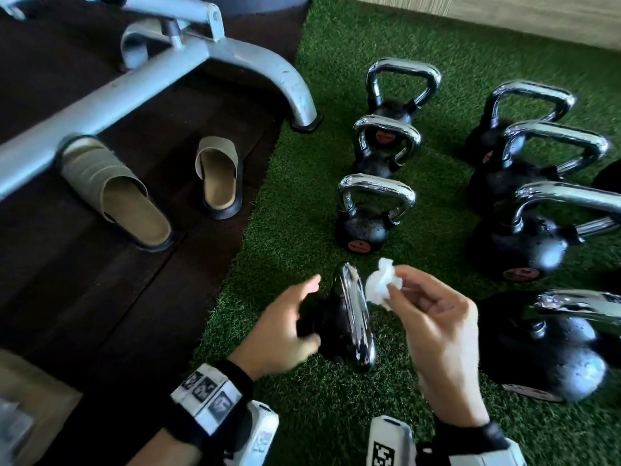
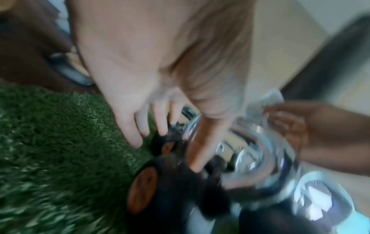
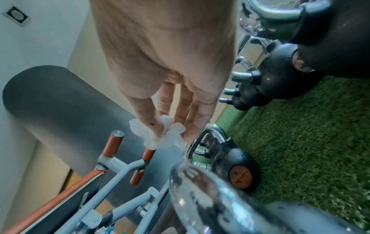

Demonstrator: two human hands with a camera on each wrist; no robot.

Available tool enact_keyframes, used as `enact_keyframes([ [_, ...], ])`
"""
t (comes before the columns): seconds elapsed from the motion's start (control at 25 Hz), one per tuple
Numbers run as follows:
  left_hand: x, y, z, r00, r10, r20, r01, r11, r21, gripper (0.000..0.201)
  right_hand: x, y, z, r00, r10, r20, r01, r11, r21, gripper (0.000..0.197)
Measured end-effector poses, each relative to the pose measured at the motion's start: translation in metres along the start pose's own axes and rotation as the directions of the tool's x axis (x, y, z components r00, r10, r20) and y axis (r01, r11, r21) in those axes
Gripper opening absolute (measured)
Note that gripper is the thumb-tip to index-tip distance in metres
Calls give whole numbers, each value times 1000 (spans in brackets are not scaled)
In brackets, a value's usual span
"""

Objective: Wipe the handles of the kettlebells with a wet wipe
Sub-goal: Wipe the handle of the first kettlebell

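A small black kettlebell (image 1: 332,324) stands nearest on the green turf, its chrome handle (image 1: 357,317) turned edge-on to me. My left hand (image 1: 314,311) is at its left side, fingers straight and spread against the black body (image 2: 180,182), thumb next to the handle (image 2: 260,150). Just right of the handle's top, my right hand (image 1: 400,287) pinches a crumpled white wet wipe (image 1: 383,285) between thumb and fingertips; the wipe (image 3: 160,134) looks slightly apart from the chrome. The left wrist view is motion-blurred.
Three more small kettlebells (image 1: 366,216) line up behind this one, and a row of bigger ones (image 1: 517,243) stands to the right. On the dark floor to the left lie two slippers (image 1: 218,176) under a grey machine frame (image 1: 168,62). A beige wall (image 1: 537,15) bounds the turf.
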State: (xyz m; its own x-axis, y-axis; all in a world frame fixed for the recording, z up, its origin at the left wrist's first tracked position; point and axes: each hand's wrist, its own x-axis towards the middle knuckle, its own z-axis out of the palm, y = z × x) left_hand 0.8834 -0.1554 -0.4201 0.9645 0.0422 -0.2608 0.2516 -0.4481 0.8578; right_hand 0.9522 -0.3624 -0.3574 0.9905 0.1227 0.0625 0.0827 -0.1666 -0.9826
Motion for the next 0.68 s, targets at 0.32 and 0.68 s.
enact_keyframes([
  [0.32,25,-25,74,987,157,-45,-133,932,338,116,16,32,-11,991,137,0,-135,973,-189,18],
  [0.68,44,-15,20,933,301,196,-312,949,32,114,53,75,31,983,168,72,-122,896,-426,22],
])
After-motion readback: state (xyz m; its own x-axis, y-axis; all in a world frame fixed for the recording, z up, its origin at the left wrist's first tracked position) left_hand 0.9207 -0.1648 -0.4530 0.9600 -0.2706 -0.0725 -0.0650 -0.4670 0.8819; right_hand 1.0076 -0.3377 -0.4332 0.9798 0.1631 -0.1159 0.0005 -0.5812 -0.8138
